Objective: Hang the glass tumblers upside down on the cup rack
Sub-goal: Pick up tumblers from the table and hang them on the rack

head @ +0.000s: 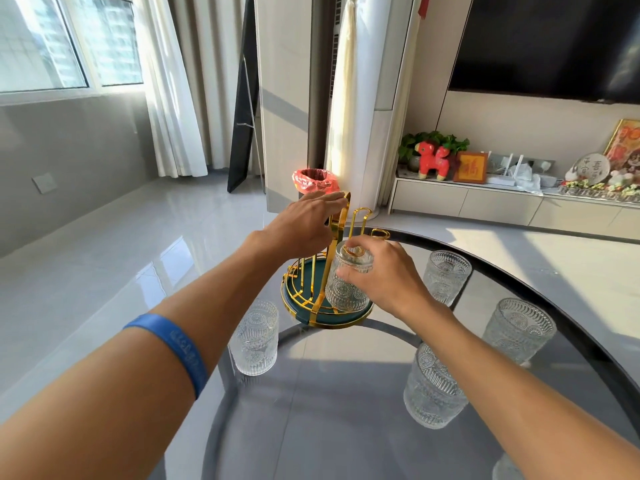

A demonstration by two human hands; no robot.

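Observation:
A gold wire cup rack (360, 220) with a dark green round base (294, 306) stands on the round glass table (346, 393). My right hand (384, 275) grips an embossed glass tumbler (346, 289), upside down over one of the rack's prongs. My left hand (308, 223) rests on the rack's tall gold handle, fingers spread along it. Several more tumblers stand upright on the table: one at the left (256, 337), one behind the rack on the right (446, 275), one at the far right (517, 330) and one nearer me (433, 386).
The table's dark rim (540, 289) curves around to the right. Another glass (507, 467) shows at the bottom edge. Beyond are a grey tiled floor, a bin with a red bag (313, 181), and a low cabinet (485, 202) with ornaments under a dark screen.

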